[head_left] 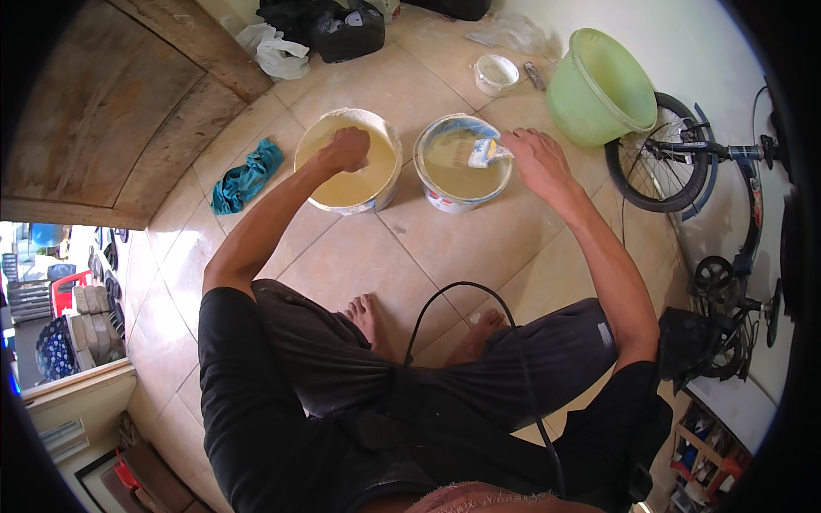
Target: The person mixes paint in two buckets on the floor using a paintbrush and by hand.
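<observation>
My left hand is curled closed over the left white bucket of pale yellow liquid; whether it holds anything is hidden. My right hand grips a paintbrush with a white, stained ferrule, its bristles tilted over the right bucket, which holds similar liquid and has blue smears inside its rim. A crumpled teal cloth lies on the tiles to the left of the buckets.
A small white tub, a green pail and a bicycle line the right side. Bags lie at the back. A wooden panel stands at upper left, above an opening with stacked items.
</observation>
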